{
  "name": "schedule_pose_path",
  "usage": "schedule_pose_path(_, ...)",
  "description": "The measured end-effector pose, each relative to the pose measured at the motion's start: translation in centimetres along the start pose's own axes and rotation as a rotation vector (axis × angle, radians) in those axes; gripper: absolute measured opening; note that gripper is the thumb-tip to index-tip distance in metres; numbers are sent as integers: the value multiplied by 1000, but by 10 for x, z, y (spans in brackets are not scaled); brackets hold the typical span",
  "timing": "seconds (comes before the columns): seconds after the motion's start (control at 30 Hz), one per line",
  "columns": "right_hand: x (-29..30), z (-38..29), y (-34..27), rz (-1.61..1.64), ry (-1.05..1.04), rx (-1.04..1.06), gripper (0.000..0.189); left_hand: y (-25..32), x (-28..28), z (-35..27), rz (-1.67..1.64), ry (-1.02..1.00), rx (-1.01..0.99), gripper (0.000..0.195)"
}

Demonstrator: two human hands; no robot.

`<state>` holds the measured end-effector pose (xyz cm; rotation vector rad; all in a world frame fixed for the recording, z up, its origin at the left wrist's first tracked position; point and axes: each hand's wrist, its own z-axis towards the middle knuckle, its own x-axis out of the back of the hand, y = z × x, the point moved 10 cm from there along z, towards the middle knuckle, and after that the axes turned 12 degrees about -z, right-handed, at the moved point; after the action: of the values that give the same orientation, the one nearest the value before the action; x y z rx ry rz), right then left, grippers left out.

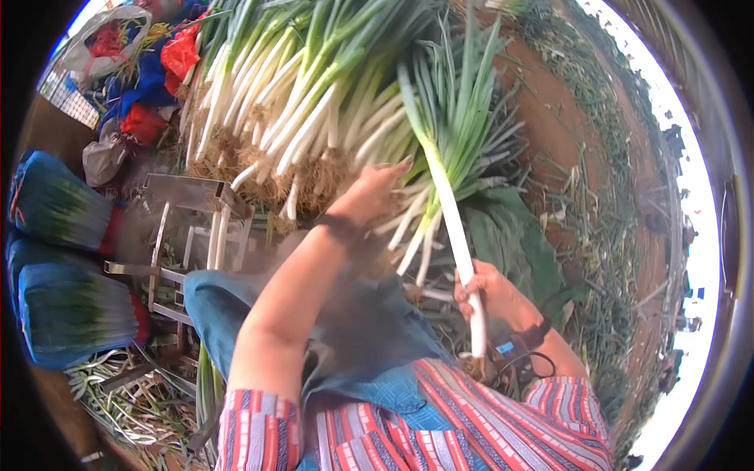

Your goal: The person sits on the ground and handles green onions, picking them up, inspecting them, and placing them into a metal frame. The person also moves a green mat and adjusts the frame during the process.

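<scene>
My right hand [484, 288] grips a long green onion [449, 203] low on its white shank. The stalk stands tilted, its roots near my striped shirt and its green leaves pointing away from me. My left hand [377, 191] reaches forward over my lap with the fingers spread, apart from the held stalk, and I see nothing in it. Just beyond it lies a big heap of green onions [294, 112], their brown roots towards me. A smaller pile of green onions [419, 235] with thinner shanks lies between my hands.
Left of my knee stands a metal frame [188, 191]. Blue-wrapped onion bundles [82, 309] are stacked farther left, near red and white plastic bags [179, 56]. Leaf scraps [607, 224] litter the brown ground at right, and a dark green sheet [506, 235] lies beside my right hand.
</scene>
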<state>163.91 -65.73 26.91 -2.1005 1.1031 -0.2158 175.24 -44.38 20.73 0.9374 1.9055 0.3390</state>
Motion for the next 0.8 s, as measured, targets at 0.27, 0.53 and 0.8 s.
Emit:
schedule_pose_path(0.27,23,-150,137,-514,191,-100,43,-139,-101,11,-564,23,197,28)
schedule_pose_path(0.53,33,-127,85,-865,445,221,68,-94,-162,-84,-541,-329,-3,44)
schedule_pose_path(0.8,-38,-54,-34,-1384,901,829,41,38,-42,-148,-308,248,-532,31)
